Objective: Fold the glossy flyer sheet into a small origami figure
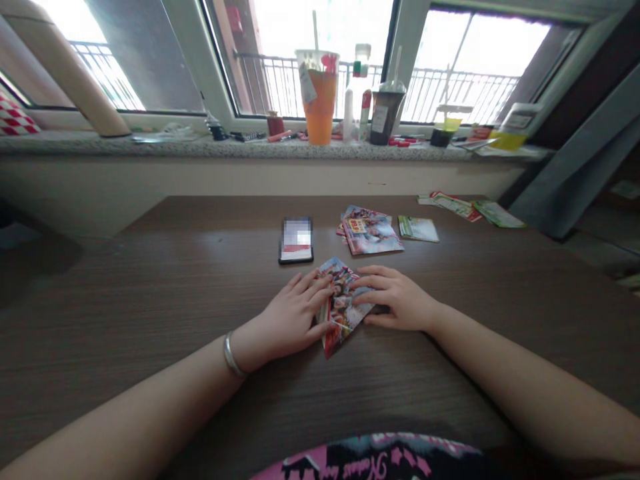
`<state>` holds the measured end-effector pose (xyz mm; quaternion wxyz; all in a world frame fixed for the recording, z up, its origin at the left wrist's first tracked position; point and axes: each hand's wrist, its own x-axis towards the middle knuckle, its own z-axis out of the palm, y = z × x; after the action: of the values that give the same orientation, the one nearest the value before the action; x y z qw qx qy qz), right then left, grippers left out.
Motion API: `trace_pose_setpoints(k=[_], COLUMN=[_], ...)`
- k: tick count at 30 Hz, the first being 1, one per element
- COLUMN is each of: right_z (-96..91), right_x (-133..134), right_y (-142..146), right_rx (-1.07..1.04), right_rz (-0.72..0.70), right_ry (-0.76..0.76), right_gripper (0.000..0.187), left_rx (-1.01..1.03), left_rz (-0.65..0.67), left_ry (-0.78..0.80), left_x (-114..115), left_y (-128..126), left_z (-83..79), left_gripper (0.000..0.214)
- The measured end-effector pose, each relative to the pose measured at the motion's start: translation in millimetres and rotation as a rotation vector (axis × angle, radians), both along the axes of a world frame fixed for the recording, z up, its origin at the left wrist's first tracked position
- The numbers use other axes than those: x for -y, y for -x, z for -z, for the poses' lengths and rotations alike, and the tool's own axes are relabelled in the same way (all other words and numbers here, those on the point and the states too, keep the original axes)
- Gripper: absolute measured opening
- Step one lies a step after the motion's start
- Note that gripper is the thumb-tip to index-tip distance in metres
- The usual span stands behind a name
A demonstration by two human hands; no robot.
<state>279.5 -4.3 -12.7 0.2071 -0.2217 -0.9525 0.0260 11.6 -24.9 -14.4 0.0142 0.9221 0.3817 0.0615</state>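
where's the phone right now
In the head view, the phone lies on the table left of the small pile of booklets, just beyond the left hand.

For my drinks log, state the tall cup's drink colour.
The drink is orange, clearest in the head view.

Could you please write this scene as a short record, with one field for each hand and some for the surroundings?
Left hand: fingers spread over the left side of a colourful printed item
Right hand: fingertips at the item's right side
Left wrist: silver bracelet
Beyond the hands: phone on the brown table; to its right, overlapping printed items
Window sill: tall cup of orange drink, dark lidded cup
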Motion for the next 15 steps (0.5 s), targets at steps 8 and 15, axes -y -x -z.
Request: trace_pose_setpoints(k=[8, 15], right_z=[5.8, 5.6], right_x=[-4.0, -0.4], right_y=[-2.4, 0.4], right_rx=[0.014, 0.037], right_rz=[-0.030, -0.008], right_ry=[-0.061, -0.105], right_gripper=[0.025, 0.021], left_rx=[0.015, 0.092], left_rz=[0.056, 0.092], left_ry=[-0.028, -0.025], left_x=[-7.4, -9.3], left_y=[1.1, -0.7], left_z=[0.2, -0.5], left_gripper=[0.057, 0.047])
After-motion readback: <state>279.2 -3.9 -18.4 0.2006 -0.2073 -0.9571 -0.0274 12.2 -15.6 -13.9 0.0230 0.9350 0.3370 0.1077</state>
